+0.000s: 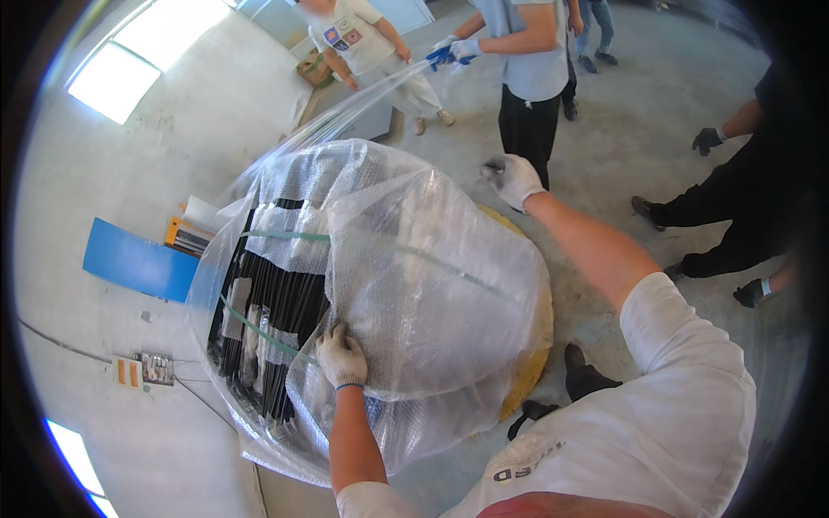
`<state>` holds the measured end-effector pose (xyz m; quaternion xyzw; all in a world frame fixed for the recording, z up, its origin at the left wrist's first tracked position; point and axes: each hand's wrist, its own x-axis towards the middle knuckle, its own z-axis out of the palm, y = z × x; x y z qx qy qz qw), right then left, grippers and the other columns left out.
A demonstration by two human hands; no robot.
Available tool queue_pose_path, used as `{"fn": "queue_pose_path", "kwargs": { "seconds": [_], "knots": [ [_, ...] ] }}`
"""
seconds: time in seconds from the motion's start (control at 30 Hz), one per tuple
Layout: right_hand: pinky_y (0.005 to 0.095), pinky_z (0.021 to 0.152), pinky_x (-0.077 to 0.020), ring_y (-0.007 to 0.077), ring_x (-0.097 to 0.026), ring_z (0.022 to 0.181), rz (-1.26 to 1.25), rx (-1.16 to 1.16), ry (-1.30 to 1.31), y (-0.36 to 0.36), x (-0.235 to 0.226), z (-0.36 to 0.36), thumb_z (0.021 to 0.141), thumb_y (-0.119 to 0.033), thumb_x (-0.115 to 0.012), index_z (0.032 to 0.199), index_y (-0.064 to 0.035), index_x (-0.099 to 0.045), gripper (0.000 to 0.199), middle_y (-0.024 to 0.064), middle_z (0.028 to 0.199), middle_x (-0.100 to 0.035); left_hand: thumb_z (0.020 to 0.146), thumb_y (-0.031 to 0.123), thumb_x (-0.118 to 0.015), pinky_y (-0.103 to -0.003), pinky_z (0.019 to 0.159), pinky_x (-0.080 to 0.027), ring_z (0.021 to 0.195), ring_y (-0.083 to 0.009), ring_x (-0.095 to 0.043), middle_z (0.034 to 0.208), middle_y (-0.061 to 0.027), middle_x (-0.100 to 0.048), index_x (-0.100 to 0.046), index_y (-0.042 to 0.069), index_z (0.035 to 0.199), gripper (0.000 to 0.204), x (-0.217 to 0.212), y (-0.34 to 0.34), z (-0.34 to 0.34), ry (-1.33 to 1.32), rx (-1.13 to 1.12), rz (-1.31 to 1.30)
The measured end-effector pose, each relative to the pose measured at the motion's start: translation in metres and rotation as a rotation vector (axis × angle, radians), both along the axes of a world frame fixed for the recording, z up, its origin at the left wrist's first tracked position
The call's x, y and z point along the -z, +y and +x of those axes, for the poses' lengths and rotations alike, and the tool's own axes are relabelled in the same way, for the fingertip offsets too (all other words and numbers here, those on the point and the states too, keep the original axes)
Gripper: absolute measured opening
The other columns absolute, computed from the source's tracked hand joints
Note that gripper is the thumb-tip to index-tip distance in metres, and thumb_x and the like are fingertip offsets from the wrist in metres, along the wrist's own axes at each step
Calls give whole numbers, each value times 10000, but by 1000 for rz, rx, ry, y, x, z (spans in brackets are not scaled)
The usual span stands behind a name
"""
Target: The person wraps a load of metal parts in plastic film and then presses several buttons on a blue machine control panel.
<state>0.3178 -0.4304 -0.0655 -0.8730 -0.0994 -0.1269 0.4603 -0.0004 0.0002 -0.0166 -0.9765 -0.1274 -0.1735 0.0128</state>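
A large bundle of thin black rods or tubes (285, 298) stands in front of me, covered with bubble wrap (432, 302) and clear film. Green straps (268, 332) cross it. My left hand (341, 356), in a pale work glove, is closed on the edge of the bubble wrap, beside the lower strap and the exposed rods. My right hand (514, 181), gloved with grey fingertips, is raised apart from the bundle at its far right. Its fingers are curled; whether anything is inside them is hidden. Stretched clear film (345, 112) runs from the bundle to another person's gloved hands (453, 52).
Yellow material (537, 345) shows under the bundle's right edge. A blue panel (142, 259) leans near the left wall, beside an orange-edged item (186, 235). One person (358, 43) stands behind the bundle; others stand to the right. A cardboard box (315, 69) is at the back.
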Motion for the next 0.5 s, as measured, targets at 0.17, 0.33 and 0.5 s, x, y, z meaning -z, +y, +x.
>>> {"fn": "queue_pose_path", "kwargs": {
  "seconds": [0.17, 0.33, 0.5],
  "knots": [
    [456, 958, -596, 372, -771, 1095, -74, 19, 104, -13, 10, 16, 1025, -321, -716, 1156, -72, -822, 301, 167, 1148, -813, 907, 86, -643, -544, 1130, -517, 1274, -456, -638, 1337, -182, -757, -797, 80, 1235, 362, -4, -3, 1, 9, 6, -27],
    [493, 979, -584, 408, -754, 1099, -59, 29, 154, -19, 27, 24, 1022, -371, -696, 1165, -96, -833, 339, 189, 1156, -810, 899, 74, -636, -551, 1130, -517, 1258, -472, -640, 1326, -194, -758, -795, 82, 1245, 381, -2, 1, 0, 16, -6, 4],
    [502, 982, -583, 412, -753, 1103, -96, 26, 121, -36, 47, 36, 1022, -377, -677, 1158, -94, -834, 351, 195, 1165, -806, 889, 63, -628, -552, 1120, -516, 1245, -477, -644, 1313, -207, -758, -793, 47, 1227, 377, -5, -5, 6, 6, 22, 6]
  ]
}}
